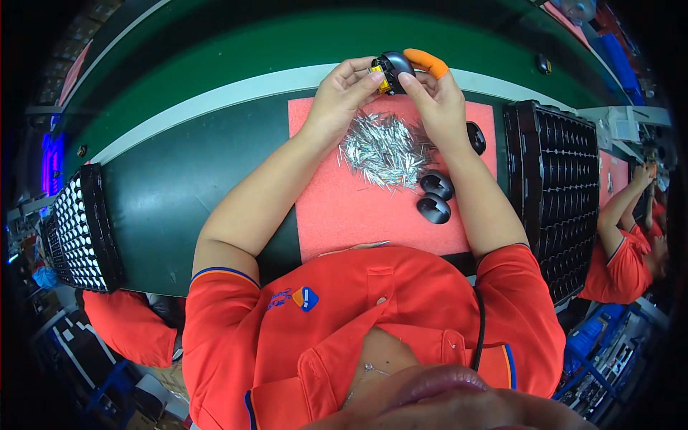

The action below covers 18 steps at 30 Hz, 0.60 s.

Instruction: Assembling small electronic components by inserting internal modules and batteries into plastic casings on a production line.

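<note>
Above the far edge of a pink foam mat (344,222), both my hands hold a dark, rounded computer mouse (398,66). My left hand (340,97) pinches its side, where a yellow piece and black inner parts show. My right hand (438,100) closes on the glossy dark shell, with the thumb on top. An orange cover sits on one right finger. Whether the shell and inner part are fully joined, I cannot tell. Beneath my hands lies a heap of thin silvery metal pins (387,150). Black mouse shells (433,208) rest by my right forearm.
A stack of black compartment trays (566,165) stands at the right. On the left, another tray (82,229) holds rows of white, round-looking pieces. Past the mat runs a green conveyor belt (287,43) with a pale rail, carrying a small dark item (544,64). Other people in red work on both sides.
</note>
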{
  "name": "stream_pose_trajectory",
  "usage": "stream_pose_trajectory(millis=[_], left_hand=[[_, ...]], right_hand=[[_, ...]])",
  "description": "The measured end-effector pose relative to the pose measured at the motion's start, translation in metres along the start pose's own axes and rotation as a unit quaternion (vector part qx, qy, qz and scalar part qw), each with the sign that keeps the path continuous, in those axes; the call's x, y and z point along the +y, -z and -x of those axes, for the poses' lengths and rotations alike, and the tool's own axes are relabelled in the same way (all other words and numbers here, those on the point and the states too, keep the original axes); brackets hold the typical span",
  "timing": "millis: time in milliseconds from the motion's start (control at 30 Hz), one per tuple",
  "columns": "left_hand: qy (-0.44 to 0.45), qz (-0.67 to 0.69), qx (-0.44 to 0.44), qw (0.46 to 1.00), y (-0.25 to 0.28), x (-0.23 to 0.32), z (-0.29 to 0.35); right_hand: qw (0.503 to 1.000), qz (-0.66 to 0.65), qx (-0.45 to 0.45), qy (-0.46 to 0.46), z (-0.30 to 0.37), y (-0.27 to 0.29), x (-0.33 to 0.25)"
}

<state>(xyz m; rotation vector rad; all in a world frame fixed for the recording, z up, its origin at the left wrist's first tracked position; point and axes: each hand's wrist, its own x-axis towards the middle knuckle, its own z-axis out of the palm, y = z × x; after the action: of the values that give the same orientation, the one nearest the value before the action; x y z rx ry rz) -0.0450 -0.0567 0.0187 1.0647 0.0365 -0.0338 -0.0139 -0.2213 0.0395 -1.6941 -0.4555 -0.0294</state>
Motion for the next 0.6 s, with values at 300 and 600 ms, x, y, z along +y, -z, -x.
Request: stream_pose_trajectory(millis=[300, 600], left_hand=[[-0.012, -0.002, 0.013, 1.0, 0.002, -0.003, -0.001], [-0.069, 0.002, 0.007, 0.998, 0.0, -0.005, 0.001]], right_hand=[[0.994, 0.093, 0.016, 0.05, -0.002, 0.005, 0.004], [0.971, 0.221, 0.036, 0.089, 0.0, 0.005, -0.008]])
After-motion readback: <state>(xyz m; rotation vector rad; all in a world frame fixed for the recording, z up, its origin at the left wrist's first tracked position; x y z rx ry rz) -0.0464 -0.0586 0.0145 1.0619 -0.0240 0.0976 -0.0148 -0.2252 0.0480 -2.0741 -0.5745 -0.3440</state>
